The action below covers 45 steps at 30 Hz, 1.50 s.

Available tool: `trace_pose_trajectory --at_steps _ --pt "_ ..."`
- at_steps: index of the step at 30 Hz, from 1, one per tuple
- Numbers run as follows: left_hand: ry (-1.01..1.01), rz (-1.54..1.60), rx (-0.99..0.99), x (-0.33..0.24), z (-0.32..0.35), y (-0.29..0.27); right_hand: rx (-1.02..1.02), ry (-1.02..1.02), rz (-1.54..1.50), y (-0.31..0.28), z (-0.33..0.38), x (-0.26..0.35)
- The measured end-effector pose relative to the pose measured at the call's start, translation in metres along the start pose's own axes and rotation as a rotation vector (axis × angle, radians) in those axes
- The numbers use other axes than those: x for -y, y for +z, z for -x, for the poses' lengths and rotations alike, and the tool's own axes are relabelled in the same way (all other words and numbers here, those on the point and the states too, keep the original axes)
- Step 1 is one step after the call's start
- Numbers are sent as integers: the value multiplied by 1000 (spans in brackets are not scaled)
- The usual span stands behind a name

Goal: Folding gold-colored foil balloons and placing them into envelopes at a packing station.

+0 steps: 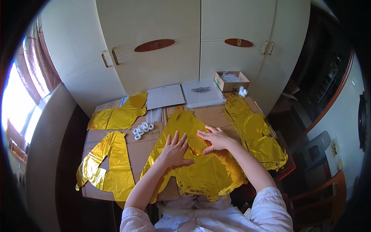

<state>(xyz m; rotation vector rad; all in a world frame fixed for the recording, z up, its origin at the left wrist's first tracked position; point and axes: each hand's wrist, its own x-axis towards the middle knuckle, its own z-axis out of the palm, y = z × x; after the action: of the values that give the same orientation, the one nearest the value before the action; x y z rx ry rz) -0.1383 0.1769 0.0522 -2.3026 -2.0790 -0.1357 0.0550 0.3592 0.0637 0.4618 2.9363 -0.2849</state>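
Note:
A large flat gold foil balloon (208, 174) lies in front of me on the cardboard-covered table, its near edge reaching my lap. My left hand (174, 150) rests on it with the fingers spread. To its right, my right hand (215, 139) also lies on the foil, fingers stretched out and thumb apart. Neither hand grips anything. More gold foil balloons lie flat around it: one at the near left (116, 166) with a triangular hole, one at the far left (121, 114), and one along the right side (255, 133).
Several white ribbon rolls (142, 130) sit left of the middle balloon. Behind are a white flat sheet (166, 96), a clear plastic sleeve (203, 92) and a small box (232, 81) of clear packets. Cream cabinets (154, 23) stand behind the table; a wooden chair (328, 197) is at right.

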Motion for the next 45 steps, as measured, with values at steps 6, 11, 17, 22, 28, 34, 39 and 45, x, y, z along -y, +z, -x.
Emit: trace_pose_trajectory --at_steps 6,11,17,22,28,34,39,45 --pt "55 -52 -106 -5 -7 -25 -32 2 -12 5 -1 -2" --pt "245 141 -145 -27 -16 -8 -41 10 -29 6 1 -1" --pt "224 127 -136 -27 -30 -2 -41 18 -72 6 3 0" --pt "129 47 -157 -24 -43 6 -40 36 -95 4 3 1" --pt "33 109 -56 -21 -44 4 -45 34 -113 5 4 0" --pt "68 66 -113 -17 -43 13 -122 32 -86 8 9 -2" --pt "64 92 -96 -14 -40 15 -510 12 -173 -3 83 29" --pt "88 112 -134 -17 -40 14 -1137 356 -756 89 213 98"
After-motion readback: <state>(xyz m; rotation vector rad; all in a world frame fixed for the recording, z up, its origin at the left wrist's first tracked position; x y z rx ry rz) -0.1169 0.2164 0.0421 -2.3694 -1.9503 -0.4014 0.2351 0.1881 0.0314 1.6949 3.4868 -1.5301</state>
